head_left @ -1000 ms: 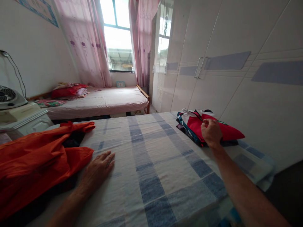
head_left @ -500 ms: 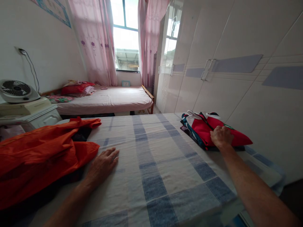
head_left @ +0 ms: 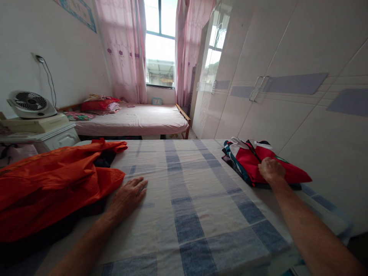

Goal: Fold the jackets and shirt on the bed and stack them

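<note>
My left hand (head_left: pixel 130 193) lies flat on the blue-and-white checked bedsheet (head_left: pixel 188 226), its fingers stretched out. Just left of it is a loose orange garment (head_left: pixel 63 180), spread over dark clothing. On the right, my right hand (head_left: pixel 271 168) rests on a folded red jacket (head_left: pixel 245 161) with a dark zip and white parts. Its fingers are curled against the cloth, and their tips are hidden. Under the jacket lie other folded clothes, dark and teal at the edges, in a stack.
A tall pale wardrobe (head_left: pixel 304 126) runs along the right side. Beyond the sheet stands a second bed (head_left: pixel 138 119) with a pink sheet, below the curtained window (head_left: pixel 161 53). At the left, a fan (head_left: pixel 31 103) sits on a box over a white cabinet (head_left: pixel 61 138).
The view has turned slightly left, so everything appears further right. Both hands keep nearly the same places, the left on the sheet and the right on the red jacket.
</note>
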A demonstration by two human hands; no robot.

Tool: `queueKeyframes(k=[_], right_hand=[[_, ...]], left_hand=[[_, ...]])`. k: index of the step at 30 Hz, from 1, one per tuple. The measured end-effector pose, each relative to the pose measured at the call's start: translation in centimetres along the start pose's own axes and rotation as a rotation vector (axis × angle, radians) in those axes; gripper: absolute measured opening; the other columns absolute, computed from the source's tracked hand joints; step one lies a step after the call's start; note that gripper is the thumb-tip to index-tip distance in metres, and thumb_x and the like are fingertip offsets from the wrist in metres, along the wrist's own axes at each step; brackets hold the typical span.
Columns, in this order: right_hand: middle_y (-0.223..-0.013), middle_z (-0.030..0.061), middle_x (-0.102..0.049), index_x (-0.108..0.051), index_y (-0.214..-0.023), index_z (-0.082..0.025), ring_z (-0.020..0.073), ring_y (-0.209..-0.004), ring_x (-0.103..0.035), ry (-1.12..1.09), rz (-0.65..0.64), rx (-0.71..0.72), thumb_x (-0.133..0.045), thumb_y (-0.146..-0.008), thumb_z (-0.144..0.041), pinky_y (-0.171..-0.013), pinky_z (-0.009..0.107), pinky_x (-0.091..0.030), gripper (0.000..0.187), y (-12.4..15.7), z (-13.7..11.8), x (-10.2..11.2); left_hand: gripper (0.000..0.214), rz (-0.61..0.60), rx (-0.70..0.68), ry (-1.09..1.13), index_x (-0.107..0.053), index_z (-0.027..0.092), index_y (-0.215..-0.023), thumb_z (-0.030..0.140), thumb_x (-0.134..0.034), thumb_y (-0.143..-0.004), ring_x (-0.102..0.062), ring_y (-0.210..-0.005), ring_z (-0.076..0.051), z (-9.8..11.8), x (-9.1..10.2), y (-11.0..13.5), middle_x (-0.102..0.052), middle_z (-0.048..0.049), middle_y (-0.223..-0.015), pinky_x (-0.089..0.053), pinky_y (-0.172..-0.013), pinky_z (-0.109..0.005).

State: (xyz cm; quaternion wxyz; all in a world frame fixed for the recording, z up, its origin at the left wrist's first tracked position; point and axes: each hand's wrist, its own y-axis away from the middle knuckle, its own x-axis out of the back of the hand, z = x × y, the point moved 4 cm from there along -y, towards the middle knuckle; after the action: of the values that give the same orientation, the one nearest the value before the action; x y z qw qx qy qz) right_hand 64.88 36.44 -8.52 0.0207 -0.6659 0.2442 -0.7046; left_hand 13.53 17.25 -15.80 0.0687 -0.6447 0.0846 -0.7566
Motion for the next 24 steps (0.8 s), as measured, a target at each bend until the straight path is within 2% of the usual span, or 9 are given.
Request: queueKeyframes(k=[3,8,12,15,17,20,24], right_hand=[[-0.094,0.0294,-0.065,-0.067,-0.101,-0.001,0.0376,-0.089,-0.063,-0.005,-0.079,-0.017,-0.047,-0.076,-0.025,-0.067,0.044,-0.049,0.040,-1.1,0.4,0.1],[-0.088,0.0268,-0.066,-0.069,-0.093,-0.003,0.0364,-0.087,-0.064,-0.002,-0.084,-0.002,-0.048,-0.076,-0.028,-0.067,0.043,-0.049,0.037,-0.8,0.3,-0.1],[-0.089,0.0257,-0.065,-0.066,-0.098,-0.004,0.0332,-0.087,-0.063,0.021,0.015,0.053,-0.042,-0.081,-0.023,-0.070,0.042,-0.047,0.035,0.6,-0.2,-0.1],[-0.106,0.0258,-0.060,-0.063,-0.104,-0.006,0.0346,-0.102,-0.056,0.085,0.146,0.158,-0.040,-0.085,-0.023,-0.078,0.046,-0.044,0.034,1.0,-0.8,0.2],[-0.113,0.0252,-0.057,-0.060,-0.109,-0.006,0.0363,-0.108,-0.050,0.111,0.184,0.142,-0.044,-0.086,-0.031,-0.082,0.051,-0.041,0.037,0.4,-0.6,0.2],[-0.111,0.0231,-0.058,-0.060,-0.108,-0.005,0.0360,-0.108,-0.048,0.109,0.121,0.082,-0.046,-0.086,-0.041,-0.086,0.054,-0.037,0.044,-1.1,-0.1,-0.3],[-0.107,0.0208,-0.061,-0.063,-0.099,-0.006,0.0338,-0.106,-0.050,0.099,0.087,0.170,-0.046,-0.086,-0.035,-0.087,0.051,-0.036,0.036,-2.8,-0.5,-1.0]], left_hand=[[0.046,0.005,-0.006,0.015,-0.058,0.015,-0.124,0.035,-0.036,-0.089,-0.048,-0.125,-0.024,-0.1,-0.1,0.0,-0.053,-0.0115,-0.135,-0.038,-0.104,-0.039],[0.045,0.029,-0.001,0.040,-0.059,0.020,-0.123,0.037,-0.037,-0.088,-0.049,-0.124,-0.023,-0.5,-0.3,0.0,-0.054,-0.0087,-0.135,-0.039,-0.103,-0.038],[0.047,0.011,0.001,0.025,-0.059,0.018,-0.124,0.038,-0.035,-0.088,-0.049,-0.124,-0.023,-0.3,-0.2,0.0,-0.054,-0.0092,-0.135,-0.039,-0.103,-0.038],[0.051,-0.019,-0.003,0.009,-0.058,0.015,-0.125,0.038,-0.032,-0.088,-0.048,-0.124,-0.024,-0.1,-0.1,0.0,-0.052,-0.0111,-0.136,-0.038,-0.104,-0.039],[0.052,-0.031,-0.001,0.004,-0.057,0.014,-0.126,0.039,-0.032,-0.088,-0.048,-0.125,-0.025,-0.1,-0.1,0.0,-0.052,-0.0119,-0.136,-0.038,-0.104,-0.040],[0.051,-0.017,0.001,0.008,-0.057,0.015,-0.126,0.039,-0.033,-0.088,-0.048,-0.125,-0.025,-0.3,-0.2,0.0,-0.052,-0.0110,-0.136,-0.039,-0.104,-0.040],[0.049,-0.003,0.004,0.013,-0.058,0.017,-0.125,0.039,-0.034,-0.088,-0.048,-0.125,-0.024,-0.5,-0.4,-0.1,-0.053,-0.0098,-0.136,-0.038,-0.104,-0.039]])
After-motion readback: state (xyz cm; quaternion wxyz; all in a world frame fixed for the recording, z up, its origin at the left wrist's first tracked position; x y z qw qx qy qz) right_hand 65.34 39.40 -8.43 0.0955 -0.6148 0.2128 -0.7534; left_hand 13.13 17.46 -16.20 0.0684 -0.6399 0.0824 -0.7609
